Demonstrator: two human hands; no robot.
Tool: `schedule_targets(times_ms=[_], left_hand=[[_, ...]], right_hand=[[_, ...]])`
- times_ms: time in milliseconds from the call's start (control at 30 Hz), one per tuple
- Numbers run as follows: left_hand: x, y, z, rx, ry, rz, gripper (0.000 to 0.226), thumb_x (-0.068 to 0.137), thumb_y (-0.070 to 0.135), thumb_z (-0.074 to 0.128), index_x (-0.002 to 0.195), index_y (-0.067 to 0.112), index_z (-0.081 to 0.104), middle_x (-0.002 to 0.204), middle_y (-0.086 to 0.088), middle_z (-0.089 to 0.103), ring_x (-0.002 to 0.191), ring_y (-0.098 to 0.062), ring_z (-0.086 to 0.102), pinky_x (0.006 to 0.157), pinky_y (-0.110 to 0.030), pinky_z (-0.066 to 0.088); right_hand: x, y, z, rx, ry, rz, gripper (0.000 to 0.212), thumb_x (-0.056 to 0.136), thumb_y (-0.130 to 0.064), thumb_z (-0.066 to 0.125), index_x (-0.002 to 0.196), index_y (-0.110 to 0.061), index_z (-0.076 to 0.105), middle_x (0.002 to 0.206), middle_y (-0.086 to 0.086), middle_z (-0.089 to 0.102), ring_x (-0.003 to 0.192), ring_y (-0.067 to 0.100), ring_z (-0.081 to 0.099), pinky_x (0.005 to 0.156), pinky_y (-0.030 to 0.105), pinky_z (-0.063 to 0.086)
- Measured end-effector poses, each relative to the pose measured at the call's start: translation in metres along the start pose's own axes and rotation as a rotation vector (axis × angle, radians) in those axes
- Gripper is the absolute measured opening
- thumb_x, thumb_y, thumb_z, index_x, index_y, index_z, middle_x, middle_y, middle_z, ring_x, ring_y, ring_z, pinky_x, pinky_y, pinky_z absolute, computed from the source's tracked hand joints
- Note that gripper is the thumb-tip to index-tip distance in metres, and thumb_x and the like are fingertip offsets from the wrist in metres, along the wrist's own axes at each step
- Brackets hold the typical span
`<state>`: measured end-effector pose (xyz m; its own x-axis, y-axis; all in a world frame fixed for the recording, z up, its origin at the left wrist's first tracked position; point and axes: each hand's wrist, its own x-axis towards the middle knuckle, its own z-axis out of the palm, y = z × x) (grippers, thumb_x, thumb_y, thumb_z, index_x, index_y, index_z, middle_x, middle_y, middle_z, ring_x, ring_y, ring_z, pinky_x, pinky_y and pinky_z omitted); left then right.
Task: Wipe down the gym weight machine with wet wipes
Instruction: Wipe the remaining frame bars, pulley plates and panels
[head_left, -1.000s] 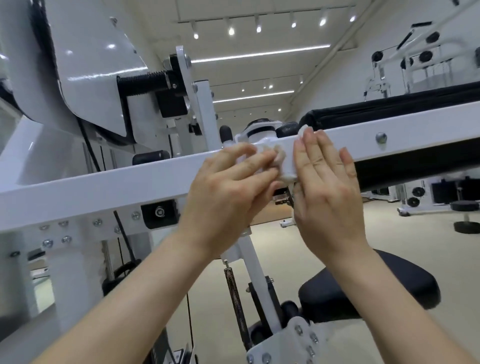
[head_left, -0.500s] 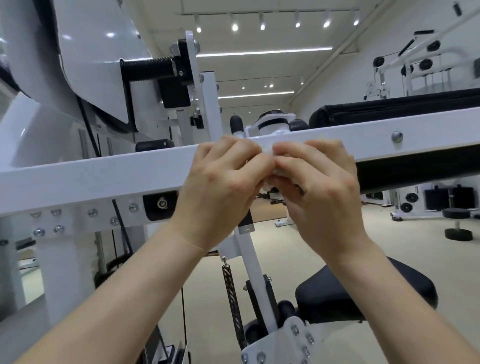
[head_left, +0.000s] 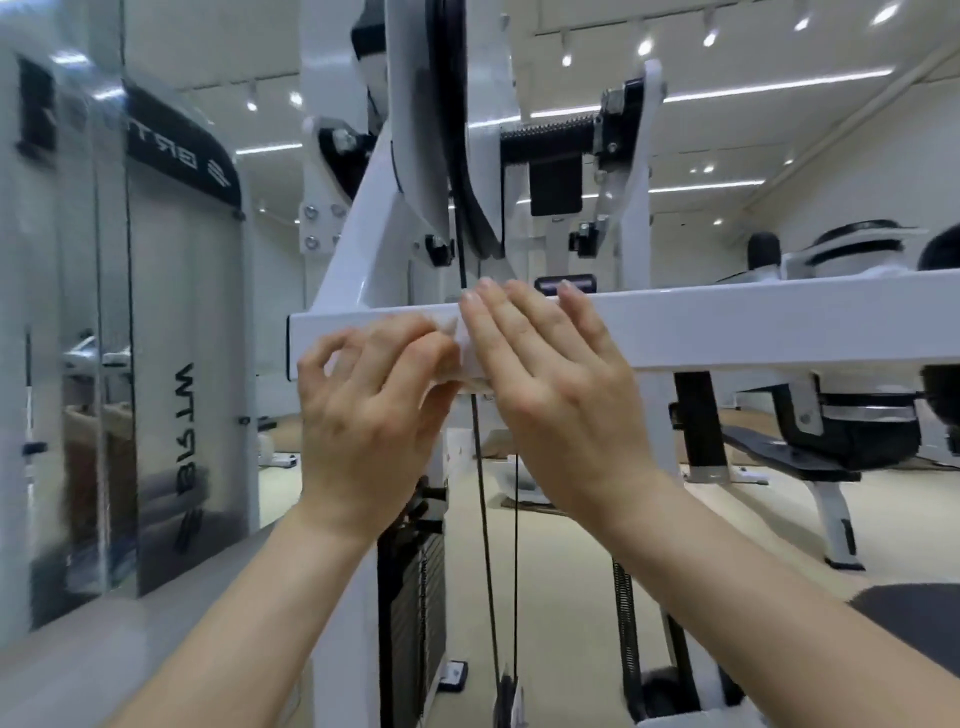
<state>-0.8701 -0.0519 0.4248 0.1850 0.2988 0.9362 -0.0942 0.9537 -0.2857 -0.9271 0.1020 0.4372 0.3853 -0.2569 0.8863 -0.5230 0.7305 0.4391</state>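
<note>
A white horizontal bar (head_left: 753, 327) of the weight machine crosses the view at chest height, ending at the left near my hands. A white wet wipe (head_left: 467, 358) lies against the bar's front face, mostly covered. My left hand (head_left: 374, 415) has curled fingers pinching the wipe's left part. My right hand (head_left: 550, 384) lies flat with straight fingers, pressing the wipe onto the bar.
A black cable (head_left: 480, 493) runs down just behind my hands. The weight stack (head_left: 415, 613) stands below. A mirrored panel (head_left: 156, 338) fills the left. A black padded seat (head_left: 914, 629) is at the lower right, and other machines (head_left: 841, 415) stand behind.
My hands and the wipe have slid left along the bar to its left end. My right hand went from curled to flat. The view has turned left.
</note>
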Motion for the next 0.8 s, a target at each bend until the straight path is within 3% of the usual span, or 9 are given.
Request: schedule_targets(times_ms=[133, 233, 400, 533, 667, 800], left_hand=[[-0.022, -0.037, -0.011, 0.086, -0.082, -0.082, 0.031, 0.100, 0.027, 0.055, 0.126, 0.011, 0.064, 0.130, -0.004, 0.062, 0.125, -0.019, 0.055, 0.108, -0.047, 0.036], [-0.019, -0.030, -0.010, 0.065, -0.118, -0.084, 0.035, 0.099, 0.025, 0.056, 0.133, 0.013, 0.058, 0.136, -0.004, 0.056, 0.130, -0.022, 0.051, 0.110, -0.051, 0.035], [0.009, 0.032, 0.016, -0.114, -0.108, 0.117, 0.037, 0.096, 0.018, 0.062, 0.133, 0.013, 0.059, 0.140, -0.004, 0.054, 0.134, -0.027, 0.047, 0.108, -0.053, 0.038], [0.006, -0.010, 0.012, -0.033, -0.133, 0.259, 0.041, 0.098, 0.021, 0.060, 0.138, 0.015, 0.053, 0.145, -0.003, 0.048, 0.137, -0.023, 0.043, 0.108, -0.051, 0.039], [-0.015, -0.036, -0.002, 0.037, -0.234, 0.067, 0.057, 0.095, 0.017, 0.057, 0.148, 0.014, 0.037, 0.154, -0.005, 0.033, 0.143, -0.027, 0.032, 0.115, -0.053, 0.028], [0.000, 0.038, 0.004, -0.094, -0.352, 0.022, 0.070, 0.086, 0.025, 0.055, 0.150, 0.010, 0.030, 0.157, -0.007, 0.028, 0.147, -0.026, 0.023, 0.118, -0.055, 0.019]], right_hand=[[0.027, -0.046, 0.022, 0.054, -0.031, -0.003, 0.039, 0.101, -0.010, 0.038, 0.134, -0.004, 0.056, 0.132, 0.009, 0.063, 0.125, 0.023, 0.057, 0.107, 0.050, 0.040], [0.023, -0.042, 0.017, 0.062, -0.009, 0.023, 0.036, 0.103, -0.009, 0.034, 0.130, -0.005, 0.059, 0.126, 0.006, 0.067, 0.123, 0.022, 0.059, 0.107, 0.052, 0.040], [-0.028, 0.025, -0.024, -0.069, 0.052, 0.057, 0.032, 0.098, -0.002, 0.054, 0.130, -0.004, 0.061, 0.125, 0.007, 0.066, 0.127, 0.024, 0.055, 0.107, 0.054, 0.040], [-0.019, 0.014, -0.007, -0.119, 0.010, 0.054, 0.036, 0.103, -0.007, 0.044, 0.138, -0.008, 0.054, 0.142, 0.013, 0.052, 0.135, 0.031, 0.046, 0.109, 0.051, 0.038], [-0.006, 0.008, 0.005, -0.114, -0.048, 0.018, 0.041, 0.102, -0.018, 0.050, 0.141, -0.009, 0.050, 0.145, 0.010, 0.051, 0.134, 0.028, 0.048, 0.111, 0.046, 0.034], [-0.019, 0.032, -0.017, -0.107, -0.067, 0.029, 0.040, 0.103, -0.011, 0.037, 0.141, -0.008, 0.050, 0.146, 0.009, 0.050, 0.136, 0.024, 0.046, 0.108, 0.040, 0.034]])
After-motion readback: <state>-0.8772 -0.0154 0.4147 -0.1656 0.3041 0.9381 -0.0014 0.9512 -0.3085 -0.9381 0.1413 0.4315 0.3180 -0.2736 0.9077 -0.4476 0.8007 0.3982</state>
